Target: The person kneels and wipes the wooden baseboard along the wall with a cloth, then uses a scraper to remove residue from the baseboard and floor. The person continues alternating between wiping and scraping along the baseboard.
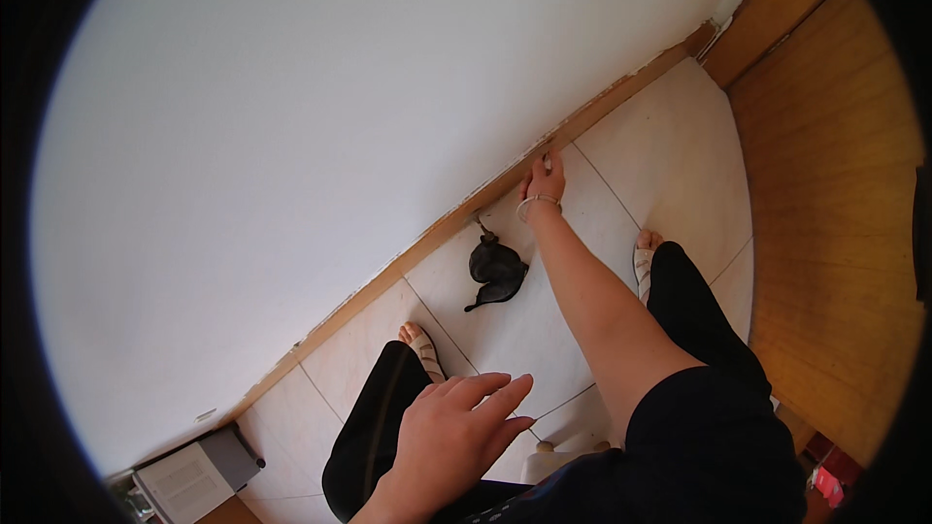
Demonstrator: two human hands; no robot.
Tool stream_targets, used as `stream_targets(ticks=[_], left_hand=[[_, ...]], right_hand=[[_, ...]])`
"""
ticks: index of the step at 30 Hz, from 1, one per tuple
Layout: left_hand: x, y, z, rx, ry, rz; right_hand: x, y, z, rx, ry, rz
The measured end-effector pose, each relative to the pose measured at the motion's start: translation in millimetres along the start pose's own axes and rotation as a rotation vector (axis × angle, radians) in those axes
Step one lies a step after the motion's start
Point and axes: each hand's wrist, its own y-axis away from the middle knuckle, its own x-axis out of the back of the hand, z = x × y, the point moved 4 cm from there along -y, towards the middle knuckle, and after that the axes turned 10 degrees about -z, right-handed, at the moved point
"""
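Observation:
My right hand, with a bracelet at the wrist, reaches down to the foot of the white wall. Its fingers are curled in close against the wooden baseboard. Something small and whitish shows between them, too small to name. Nearer to me, my left hand hovers over my left thigh, fingers loosely stretched and thumb apart, holding nothing. On the tiles left of my right wrist lies a soft-looking black object with two rounded lobes and a narrow end toward the baseboard; its kind is unclear.
A white wall fills the upper left. At right stands a wooden door or panel. My sandalled feet stand on the pale floor tiles. A grey-and-white box-like item sits at lower left, and something red at lower right.

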Motion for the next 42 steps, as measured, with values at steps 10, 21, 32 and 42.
stream_targets(ticks=[10,21,32,42], left_hand=[[-3,3,3,-0.023,0.022,0.03],[-5,5,6,-0.025,0.02,0.009],[-4,7,3,-0.042,0.046,0.003],[-5,7,3,-0.039,0.029,0.012]], right_hand=[[-2,17,16,-0.146,0.01,-0.078],[-29,56,50,-0.33,-0.063,-0.036],[-41,70,60,-0.329,-0.129,-0.033],[-47,79,60,-0.421,-0.154,-0.05]])
